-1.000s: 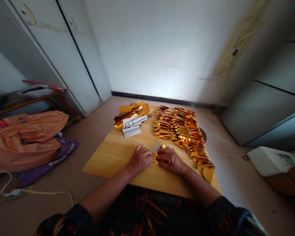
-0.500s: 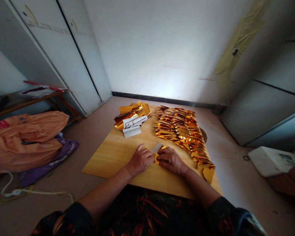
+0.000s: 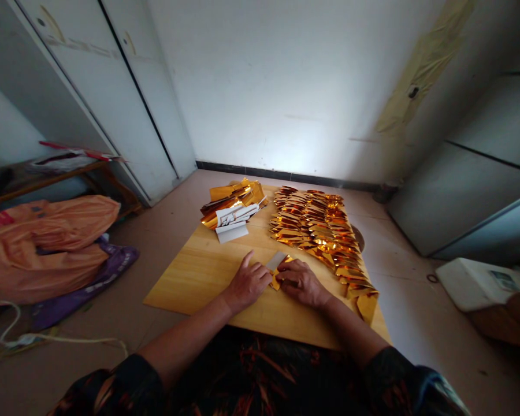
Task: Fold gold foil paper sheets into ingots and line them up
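Note:
A small sheet of gold foil paper [image 3: 276,263], its pale grey side partly showing, lies part-folded on the wooden board [image 3: 190,277] in front of me. My left hand [image 3: 250,282] has its fingers closed on the sheet's left edge, thumb raised. From the right, my right hand [image 3: 301,283] grips the gold part with bent fingers, covering much of it. Beyond my right hand lie rows of folded gold foil pieces [image 3: 314,219], overlapping one another. At the board's far left is a heap of gold sheets [image 3: 238,193] with white-grey sheets [image 3: 233,232] against it.
An orange plastic bag [image 3: 60,242] and a purple bag [image 3: 86,283] lie on the floor at left, near a white cord [image 3: 78,340]. A white box [image 3: 476,283] stands at right. Behind the board is a white wall [image 3: 286,86], with a cabinet [image 3: 112,86] at left.
Both hands stay at the sheet in nearly the same place. My left thumb lifts slightly. The view shifts a little.

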A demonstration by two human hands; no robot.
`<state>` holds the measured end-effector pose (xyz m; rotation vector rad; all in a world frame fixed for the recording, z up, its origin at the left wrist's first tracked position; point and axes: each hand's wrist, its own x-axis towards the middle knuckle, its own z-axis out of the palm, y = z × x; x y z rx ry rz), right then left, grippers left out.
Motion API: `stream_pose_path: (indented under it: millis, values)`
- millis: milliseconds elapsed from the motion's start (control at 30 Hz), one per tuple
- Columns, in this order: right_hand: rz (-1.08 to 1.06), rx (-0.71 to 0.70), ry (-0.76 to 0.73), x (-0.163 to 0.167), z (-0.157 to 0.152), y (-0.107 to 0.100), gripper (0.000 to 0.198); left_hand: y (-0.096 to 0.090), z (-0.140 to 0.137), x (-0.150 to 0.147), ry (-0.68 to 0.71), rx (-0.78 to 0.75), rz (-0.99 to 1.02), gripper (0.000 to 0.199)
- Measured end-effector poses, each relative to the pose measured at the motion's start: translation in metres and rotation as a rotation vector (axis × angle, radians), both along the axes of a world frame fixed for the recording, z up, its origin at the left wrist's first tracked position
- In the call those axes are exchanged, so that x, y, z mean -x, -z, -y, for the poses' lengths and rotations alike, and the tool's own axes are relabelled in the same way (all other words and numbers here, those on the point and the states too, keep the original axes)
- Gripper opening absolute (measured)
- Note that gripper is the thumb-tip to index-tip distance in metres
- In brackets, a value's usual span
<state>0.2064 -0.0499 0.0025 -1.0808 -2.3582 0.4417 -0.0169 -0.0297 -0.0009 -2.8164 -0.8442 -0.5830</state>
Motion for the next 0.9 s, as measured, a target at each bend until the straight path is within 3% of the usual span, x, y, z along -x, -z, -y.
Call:
stream_pose_path:
  millis: [533,700,900]
  values:
    - [0.174,-0.189,0.068,0.016,0.003,0.008,0.02,0.003,0.002,0.002,-0.033,0.082,0.046,0.021]
    - [0.106,-0.141,0.085,0.014,0.002,0.01,0.016,0.004,0.006,0.008,0.004,0.13,0.073,0.017]
    - [-0.011,-0.033,0.212,0.021,0.001,0.009,0.013,0.006,0.008,0.017,0.007,0.26,0.161,0.023]
